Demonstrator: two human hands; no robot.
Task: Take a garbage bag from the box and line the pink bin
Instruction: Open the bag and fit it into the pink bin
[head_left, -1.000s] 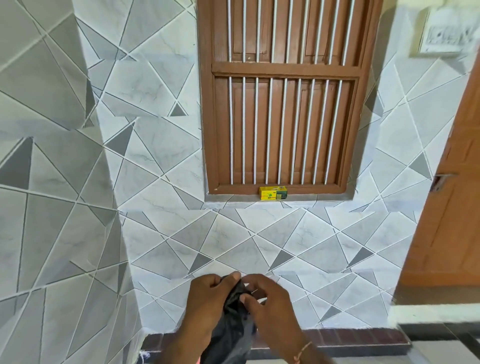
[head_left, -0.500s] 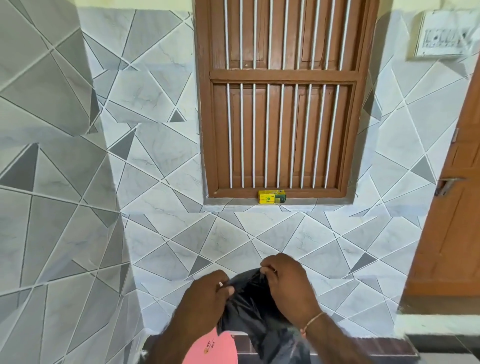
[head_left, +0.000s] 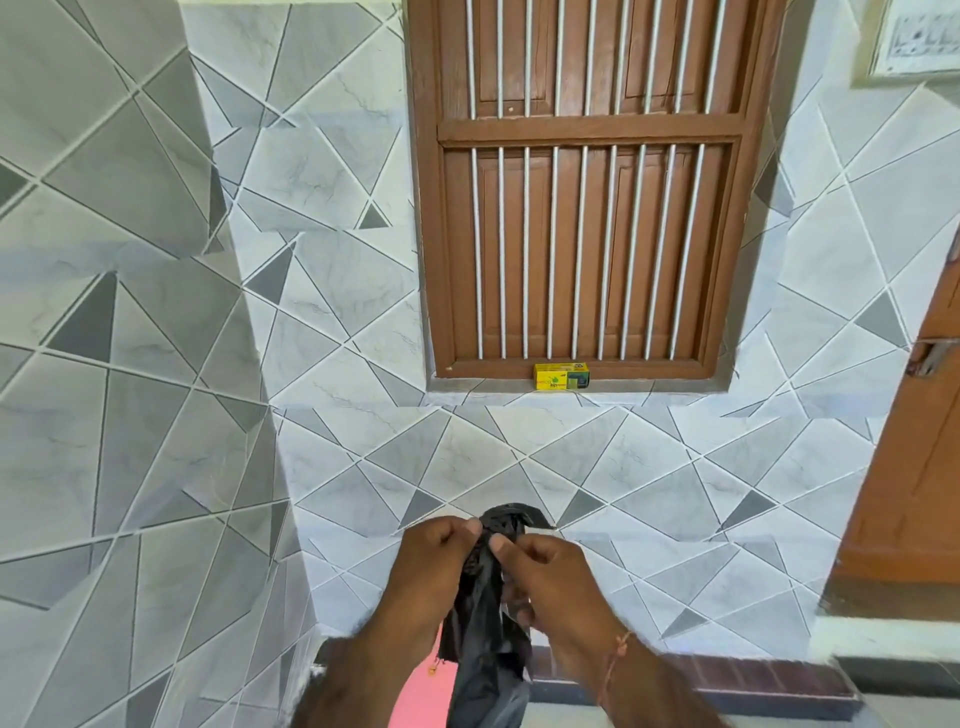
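A crumpled black garbage bag (head_left: 485, 629) hangs between my two hands at the bottom centre. My left hand (head_left: 428, 571) pinches its top edge from the left, and my right hand (head_left: 553, 582) pinches it from the right, thumbs close together. Below the hands a patch of the pink bin (head_left: 418, 696) shows, mostly hidden by my arms and the bag. The yellow and green garbage bag box (head_left: 561, 375) sits on the window sill, well above and beyond my hands.
A brown barred window (head_left: 582, 208) fills the tiled wall ahead. A tiled pillar (head_left: 130, 364) juts out on the left. An orange-brown door (head_left: 914, 467) stands at the right, with a switch plate (head_left: 917, 36) above it.
My hands came back together at the top of the bag, bunching it narrow after spreading it half a second ago. The camera tilted down and the pink bin came into view.
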